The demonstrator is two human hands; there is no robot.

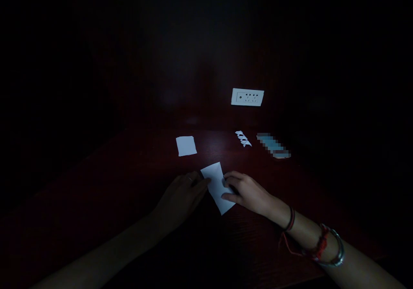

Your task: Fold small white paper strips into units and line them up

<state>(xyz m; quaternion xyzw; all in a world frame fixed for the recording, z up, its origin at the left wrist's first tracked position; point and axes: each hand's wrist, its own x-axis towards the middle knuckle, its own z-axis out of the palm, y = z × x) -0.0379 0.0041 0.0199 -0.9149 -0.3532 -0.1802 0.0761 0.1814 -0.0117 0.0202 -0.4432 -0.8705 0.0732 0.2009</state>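
A white rectangular piece of paper (217, 186), apparently folded, lies at a slant on the dark red table. My left hand (182, 196), in shadow and wearing a ring, holds its left edge with the fingertips. On the opposite edge, my right hand (247, 192) has curled fingers and the thumb pressed on the paper, gripping it there. Beyond my left hand rests a small stack of square white paper sheets (186, 146). Farther right is a strip of small folded paper pieces (243, 139) with pointed edges.
A phone-like object (273, 146) with a pixelated surface lies at the right of the table (145, 160). A white wall socket panel (247, 97) is set in the dark upright surface behind. Bracelets (329, 246) circle my right wrist and forearm. Surroundings are very dark.
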